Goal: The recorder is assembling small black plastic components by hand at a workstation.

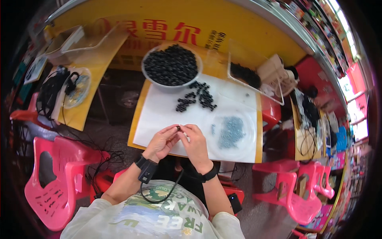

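Close to the front edge of a white-topped table (155, 115), my left hand (161, 141) and my right hand (195, 145) meet fingertip to fingertip. Between them they pinch a small black round piece (178, 128), too small to make out in detail. Just beyond my hands lies a loose cluster of similar shiny black pieces (205, 97). Behind it stands a wide whitish bowl (175, 85) heaped with many more black pieces (171, 63). To the right of my right hand, a round translucent plate (249, 140) holds tiny bluish clear pieces (230, 131).
A clear bin (254, 85) with dark contents stands at the table's back right. Pink plastic chairs (59, 183) are at the left and a pink chair (298, 195) at the right. A yellow side table (89, 79) holds black cables (55, 85). A cable hangs from my left wristband.
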Tool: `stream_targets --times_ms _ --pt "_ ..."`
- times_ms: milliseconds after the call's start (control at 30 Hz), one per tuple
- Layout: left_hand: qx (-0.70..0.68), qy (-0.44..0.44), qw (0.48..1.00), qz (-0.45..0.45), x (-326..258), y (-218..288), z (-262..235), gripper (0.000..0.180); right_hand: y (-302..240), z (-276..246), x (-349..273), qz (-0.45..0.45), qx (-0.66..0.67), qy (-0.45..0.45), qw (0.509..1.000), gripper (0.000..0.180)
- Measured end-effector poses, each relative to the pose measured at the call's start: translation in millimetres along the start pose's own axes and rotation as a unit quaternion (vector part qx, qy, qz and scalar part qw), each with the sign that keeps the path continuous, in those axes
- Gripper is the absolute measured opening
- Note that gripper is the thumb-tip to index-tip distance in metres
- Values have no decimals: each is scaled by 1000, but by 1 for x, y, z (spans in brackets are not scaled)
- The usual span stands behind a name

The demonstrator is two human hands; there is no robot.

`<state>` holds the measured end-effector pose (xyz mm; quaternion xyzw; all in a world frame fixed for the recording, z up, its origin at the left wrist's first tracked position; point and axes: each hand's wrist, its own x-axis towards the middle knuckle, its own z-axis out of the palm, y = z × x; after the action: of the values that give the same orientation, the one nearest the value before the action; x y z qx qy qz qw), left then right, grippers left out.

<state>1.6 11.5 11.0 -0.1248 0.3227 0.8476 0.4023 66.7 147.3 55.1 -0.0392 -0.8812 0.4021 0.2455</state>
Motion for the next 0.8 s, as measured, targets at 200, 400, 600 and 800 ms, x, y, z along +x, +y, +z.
stream_targets --times_ms 200,400,600,800 --pt "17 -10 1000 -23 -6 2 7 24 38 -108 -47 174 -87 50 980 15" --pt "32 -49 996 -62 0 -13 6 28 92 -161 -87 222 -243 75 941 16" --pt "44 -44 996 -66 -1 -10 10 28 103 -161 -90 218 -236 77 944 16" --pt "77 -59 993 -71 -5 -5 23 32 68 -160 -73 298 -122 107 941 14"
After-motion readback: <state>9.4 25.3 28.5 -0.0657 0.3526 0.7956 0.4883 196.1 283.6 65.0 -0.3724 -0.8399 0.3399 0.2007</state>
